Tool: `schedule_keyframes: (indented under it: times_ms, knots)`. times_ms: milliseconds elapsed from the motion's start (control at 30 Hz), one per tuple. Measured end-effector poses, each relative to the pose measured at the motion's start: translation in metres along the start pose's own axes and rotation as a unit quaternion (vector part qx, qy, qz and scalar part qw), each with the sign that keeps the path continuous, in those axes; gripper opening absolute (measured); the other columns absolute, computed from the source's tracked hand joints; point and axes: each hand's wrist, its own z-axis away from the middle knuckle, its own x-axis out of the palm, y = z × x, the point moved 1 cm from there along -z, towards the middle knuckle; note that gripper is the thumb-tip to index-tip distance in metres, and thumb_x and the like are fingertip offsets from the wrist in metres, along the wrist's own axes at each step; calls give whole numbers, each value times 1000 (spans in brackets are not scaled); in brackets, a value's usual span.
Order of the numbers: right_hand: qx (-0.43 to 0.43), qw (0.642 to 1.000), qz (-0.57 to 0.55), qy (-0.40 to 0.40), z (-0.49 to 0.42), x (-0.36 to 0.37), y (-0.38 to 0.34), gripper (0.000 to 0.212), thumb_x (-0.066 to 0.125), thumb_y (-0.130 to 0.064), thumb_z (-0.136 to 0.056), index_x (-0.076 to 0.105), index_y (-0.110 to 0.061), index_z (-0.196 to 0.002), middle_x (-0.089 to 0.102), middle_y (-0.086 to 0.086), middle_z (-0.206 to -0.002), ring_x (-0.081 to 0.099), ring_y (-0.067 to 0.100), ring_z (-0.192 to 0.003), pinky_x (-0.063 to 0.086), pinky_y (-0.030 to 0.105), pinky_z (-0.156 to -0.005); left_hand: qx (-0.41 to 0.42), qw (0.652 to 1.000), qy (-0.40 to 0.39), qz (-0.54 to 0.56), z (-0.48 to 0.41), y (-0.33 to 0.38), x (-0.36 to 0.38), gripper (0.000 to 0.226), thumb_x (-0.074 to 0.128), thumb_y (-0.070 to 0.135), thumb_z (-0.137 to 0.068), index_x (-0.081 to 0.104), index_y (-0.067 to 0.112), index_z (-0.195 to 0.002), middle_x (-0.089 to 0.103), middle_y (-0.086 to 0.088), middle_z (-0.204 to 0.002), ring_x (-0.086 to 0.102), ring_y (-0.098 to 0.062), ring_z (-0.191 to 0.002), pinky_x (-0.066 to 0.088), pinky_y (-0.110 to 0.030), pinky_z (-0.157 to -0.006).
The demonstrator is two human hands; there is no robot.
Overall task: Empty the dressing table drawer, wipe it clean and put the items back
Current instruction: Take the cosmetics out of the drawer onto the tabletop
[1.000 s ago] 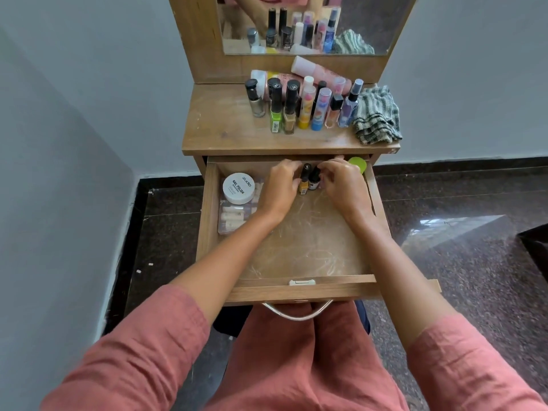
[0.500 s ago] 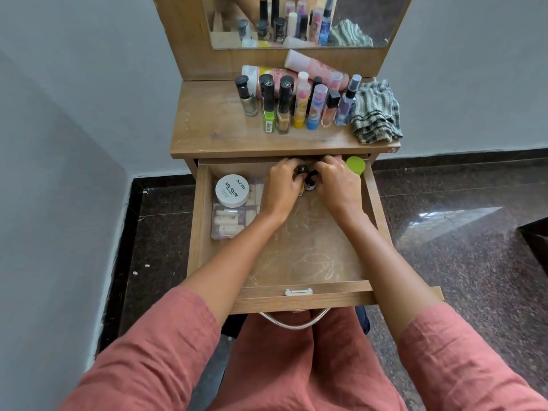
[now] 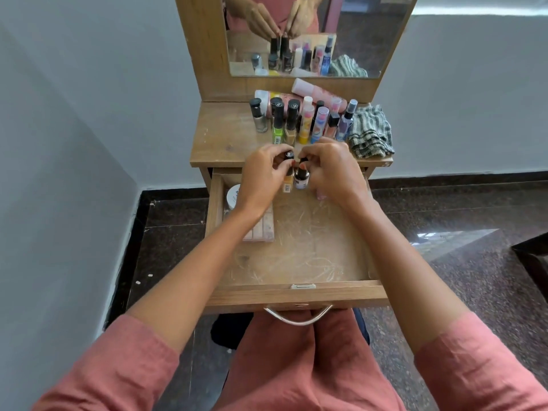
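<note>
My left hand [image 3: 264, 173] pinches the black cap of a slim ochre glass nail-polish bottle [image 3: 287, 183]. My right hand [image 3: 335, 170] pinches the cap of a squat dark bottle with a pale label [image 3: 302, 178]. Both bottles hang side by side over the back of the open wooden drawer [image 3: 296, 295], at the front edge of the wooden tabletop [image 3: 225, 137]. I judge these cap-only grips risky: a knock against each other, or against the crowded row of upright bottles [image 3: 296, 123], could drop one or topple several.

Looked like a home bedroom corner: wooden dressing table [image 3: 225, 134], mirror [image 3: 370, 40] above it, cosmetic bottles [image 3: 296, 120] on it, polished stone floor [image 3: 444, 209] beneath it.
</note>
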Motion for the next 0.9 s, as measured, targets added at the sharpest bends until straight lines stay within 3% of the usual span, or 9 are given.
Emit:
schedule_keyframes:
  times_ms: [67, 233, 333, 467, 633, 900]
  knots:
    - [-10, 1000, -13, 5, -10, -4, -10, 25, 53, 4, -80, 69, -6, -97, 66, 12, -96, 58, 28, -89, 51, 35, -74, 4, 1000, 6, 10, -6, 3, -16, 27, 61, 10, -85, 63, 7, -112, 66, -9, -111, 62, -13, -97, 50, -17, -82]
    - [-13, 999, -25, 29, -39, -7, -32, 23, 56, 1, -81, 69, -7, -98, 67, 12, -96, 59, 28, -91, 52, 41, -79, 1, 999, 49, 3, -28, 1, -46, 26, 62, 10, -84, 64, 9, -110, 68, -4, -104, 58, -3, -89, 40, 3, -70]
    - [-31, 999, -5, 37, -54, -4, -41, 25, 55, 2, -79, 70, -8, -97, 69, 12, -96, 61, 28, -91, 51, 38, -81, -7, 998, 58, 7, -42, -6, -51, 26, 62, 9, -84, 65, 8, -109, 69, -6, -105, 62, -8, -91, 42, 0, -72]
    - [-39, 999, 13, 30, -74, 4, -43, 27, 54, 2, -78, 71, -9, -96, 70, 14, -96, 61, 30, -91, 50, 42, -82, -13, 997, 71, 4, -59, -17, -48, 26, 62, 9, -83, 65, 6, -109, 68, -8, -106, 62, -11, -95, 46, -13, -81]
    - [-46, 998, 43, 2, -89, 9, -39, 25, 54, -3, -83, 69, -10, -101, 67, 12, -104, 56, 30, -101, 46, 43, -90, -19, 997, 74, -4, -72, -27, -41, 25, 62, 9, -84, 66, 7, -109, 69, -7, -105, 59, -5, -88, 41, 1, -71]
    - [-35, 997, 61, -24, -100, 19, -33, 24, 54, -9, -88, 66, -13, -108, 64, 7, -114, 48, 26, -112, 33, 38, -95, -20, 997, 72, -1, -82, -34, -39, 24, 62, 7, -84, 66, 7, -108, 69, -7, -104, 61, -7, -88, 42, 2, -69]
